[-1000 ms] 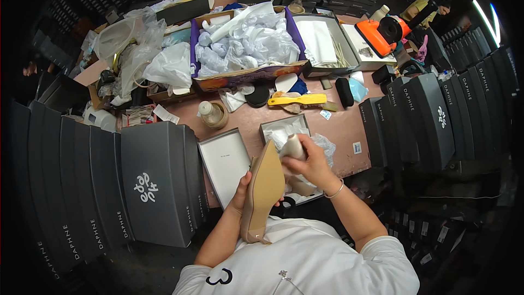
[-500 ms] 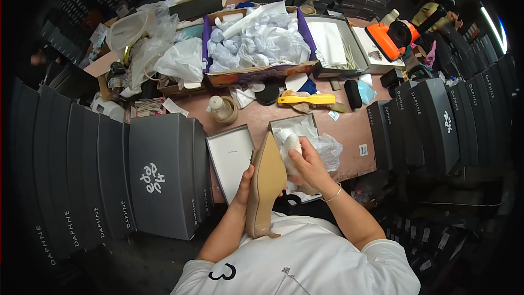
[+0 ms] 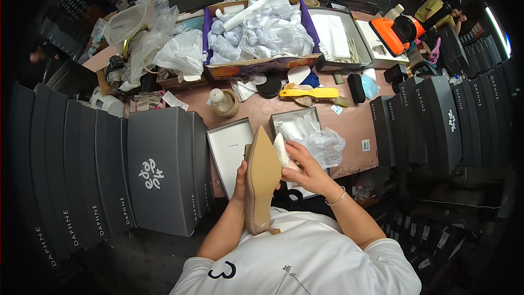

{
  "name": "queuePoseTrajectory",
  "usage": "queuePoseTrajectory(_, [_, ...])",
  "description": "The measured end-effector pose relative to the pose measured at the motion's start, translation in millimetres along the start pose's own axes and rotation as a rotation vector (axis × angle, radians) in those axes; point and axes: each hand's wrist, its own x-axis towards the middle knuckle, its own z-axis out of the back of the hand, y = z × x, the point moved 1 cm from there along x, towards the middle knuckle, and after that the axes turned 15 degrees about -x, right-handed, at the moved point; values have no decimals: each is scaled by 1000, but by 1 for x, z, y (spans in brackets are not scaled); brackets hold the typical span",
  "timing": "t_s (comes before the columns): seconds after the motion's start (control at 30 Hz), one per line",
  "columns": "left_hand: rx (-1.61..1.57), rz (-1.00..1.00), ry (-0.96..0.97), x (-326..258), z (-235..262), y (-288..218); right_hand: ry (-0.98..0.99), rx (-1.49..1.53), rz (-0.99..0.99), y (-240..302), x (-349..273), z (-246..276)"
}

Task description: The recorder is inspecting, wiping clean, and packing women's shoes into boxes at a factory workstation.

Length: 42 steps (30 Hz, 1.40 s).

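White lettering [image 3: 150, 173] marks the dark grey boxes [image 3: 164, 202]

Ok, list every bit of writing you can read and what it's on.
I'll give places, not wording.
Grey boxes: white capitals; looping white letters on some.
Shirt: black curved mark.
White-lined lid: print too small.
Shoe: mark near heel, too small.
Table sticker: too small.

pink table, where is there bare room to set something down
Mainly right, between the clear plastic wrap and upright grey boxes, around a small white label; less between the bottle and yellow brush. Behind, around the purple box, it's crowded.
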Motion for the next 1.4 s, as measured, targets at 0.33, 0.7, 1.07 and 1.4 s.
queuePoseTrajectory(0.33, [14, -28, -101, 5, -19, 8, 21, 379, -73, 12, 3, 23])
queuePoseTrajectory(0.7, [62, -21, -101, 8, -20, 12, 38, 168, -306, 8, -6, 33])
queuePoseTrajectory(1.07, [18, 50, -112, 7, 2, 3, 107, 41, -311, 21, -3, 29])
queuePoseTrajectory(1.4, [-147, -42, -12, 5, 4, 2, 24, 486, -245, 12, -4, -14])
